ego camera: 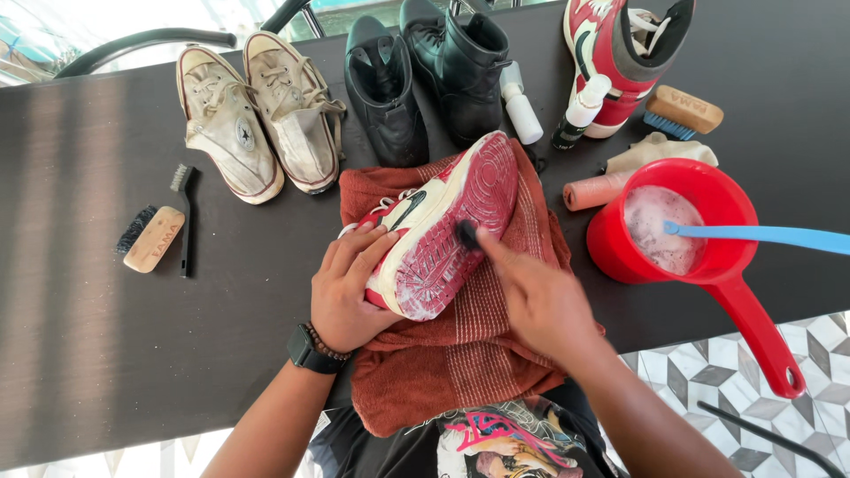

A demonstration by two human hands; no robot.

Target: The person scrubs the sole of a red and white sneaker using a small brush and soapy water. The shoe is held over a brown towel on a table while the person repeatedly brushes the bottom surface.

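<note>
A dark tabletop (pixel 133 354) carries a rust-red towel (pixel 460 354) draped over its near edge. On the towel a red-and-white sneaker (pixel 443 230) is tilted sole-up, gripped along its side by the left hand (pixel 350 292), fingers curled. A small dark brush (pixel 467 235) is pinched in the right hand (pixel 540 301) and pressed against the sole.

1. Both bare forearms reach forward from the bottom of the view, angled in toward each other.
2. The left hand (pixel 347 288) lies palm down, fingers curled and spread in a steadying grip, with a dark watch and a beaded band at the wrist.
3. The right hand (pixel 531 296) is turned back up, fingers pinched forward and closed.
</note>
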